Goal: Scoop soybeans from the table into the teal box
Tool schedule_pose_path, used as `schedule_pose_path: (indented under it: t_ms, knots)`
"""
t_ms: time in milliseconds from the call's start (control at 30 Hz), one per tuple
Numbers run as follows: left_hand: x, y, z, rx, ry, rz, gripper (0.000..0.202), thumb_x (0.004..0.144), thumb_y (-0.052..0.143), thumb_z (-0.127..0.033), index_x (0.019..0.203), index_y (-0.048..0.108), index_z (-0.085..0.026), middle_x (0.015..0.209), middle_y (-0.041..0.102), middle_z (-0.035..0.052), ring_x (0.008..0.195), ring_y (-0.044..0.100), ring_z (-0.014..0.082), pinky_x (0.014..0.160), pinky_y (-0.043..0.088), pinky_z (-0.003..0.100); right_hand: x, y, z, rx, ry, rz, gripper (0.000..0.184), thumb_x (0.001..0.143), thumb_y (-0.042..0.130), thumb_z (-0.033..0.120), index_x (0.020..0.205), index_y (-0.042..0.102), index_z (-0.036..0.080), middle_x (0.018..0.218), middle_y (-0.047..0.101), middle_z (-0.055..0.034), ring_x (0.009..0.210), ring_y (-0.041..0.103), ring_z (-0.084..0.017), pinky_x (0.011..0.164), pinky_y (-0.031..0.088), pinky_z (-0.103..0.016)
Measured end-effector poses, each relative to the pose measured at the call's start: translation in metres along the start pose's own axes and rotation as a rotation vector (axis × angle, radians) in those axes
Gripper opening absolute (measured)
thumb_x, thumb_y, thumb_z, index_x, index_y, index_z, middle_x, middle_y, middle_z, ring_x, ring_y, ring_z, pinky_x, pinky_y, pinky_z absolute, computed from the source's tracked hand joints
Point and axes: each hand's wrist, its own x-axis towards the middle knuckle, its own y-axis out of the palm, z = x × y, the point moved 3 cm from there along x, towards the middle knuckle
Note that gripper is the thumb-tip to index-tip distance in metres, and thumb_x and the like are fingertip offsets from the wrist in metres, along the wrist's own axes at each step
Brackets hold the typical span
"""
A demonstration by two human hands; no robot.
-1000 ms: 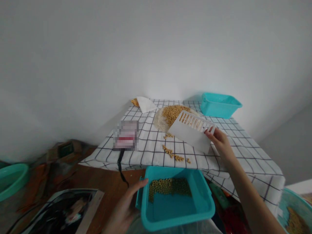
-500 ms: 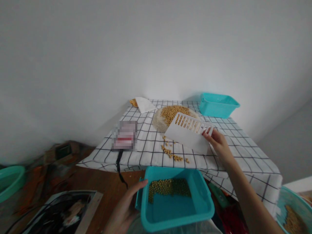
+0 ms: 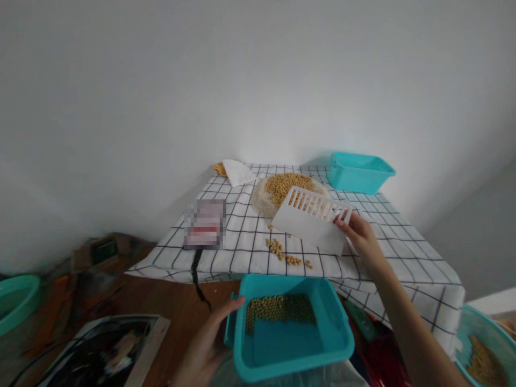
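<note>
- I log right hand: arm stretched across front edge of table, pinching white basket.
- Left hand: gripping teal bin, thumb uppermost.
- Pixelated card: illegible.

Checked tblcloth w/ loose beans, teal bin, round mat (prob.).

I count one near turquoise tub and one far turquoise tub at right, so two tubs in all. There is one white slotted basket. One left basin and one right basin make two round basins.
</note>
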Motion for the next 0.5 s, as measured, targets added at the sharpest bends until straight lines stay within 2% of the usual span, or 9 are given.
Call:
schedule_pose_path:
  t_ms: [100,200,367,500]
  knots:
    - [-0.005,0.007,-0.005,-0.020,-0.011,-0.008,0.011,0.065,0.078,-0.028,0.069,0.077,-0.018,0.074,0.080,0.0095,0.088,0.073,0.0322,0.086,0.056,0.043,-0.001,0.000,0.000,-0.009,0.013,0.003,0.021,0.086,0.060,0.039,0.099,0.066,0.024,0.101,0.070,-0.0040,0.094,0.061,-0.025,0.082,0.047,-0.036]
    - [-0.010,0.010,-0.008,0.003,0.016,-0.029,0.015,0.064,0.078,-0.034,0.063,0.076,-0.019,0.084,0.080,0.0123,0.097,0.070,0.0342,0.088,0.054,0.043,-0.002,-0.001,0.001,-0.032,0.019,-0.015,0.023,0.086,0.059,0.041,0.100,0.066,0.024,0.097,0.070,-0.0045,0.094,0.061,-0.026,0.081,0.047,-0.036]
    - [-0.004,0.001,-0.001,0.021,0.038,-0.013,0.018,0.065,0.078,-0.030,0.079,0.077,-0.019,0.086,0.081,0.0113,0.106,0.067,0.0354,0.087,0.055,0.044,-0.004,-0.001,0.004,-0.008,0.041,-0.037,0.022,0.086,0.059,0.039,0.100,0.066,0.024,0.098,0.069,-0.0042,0.093,0.061,-0.026,0.079,0.047,-0.035]
    - [0.002,-0.001,0.001,0.017,0.024,-0.008,0.018,0.065,0.078,-0.030,0.079,0.075,-0.019,0.085,0.081,0.0120,0.104,0.068,0.0352,0.087,0.055,0.043,-0.005,-0.001,0.006,0.003,0.047,-0.045,0.019,0.085,0.060,0.039,0.096,0.066,0.024,0.091,0.069,-0.0035,0.089,0.061,-0.026,0.076,0.047,-0.035]
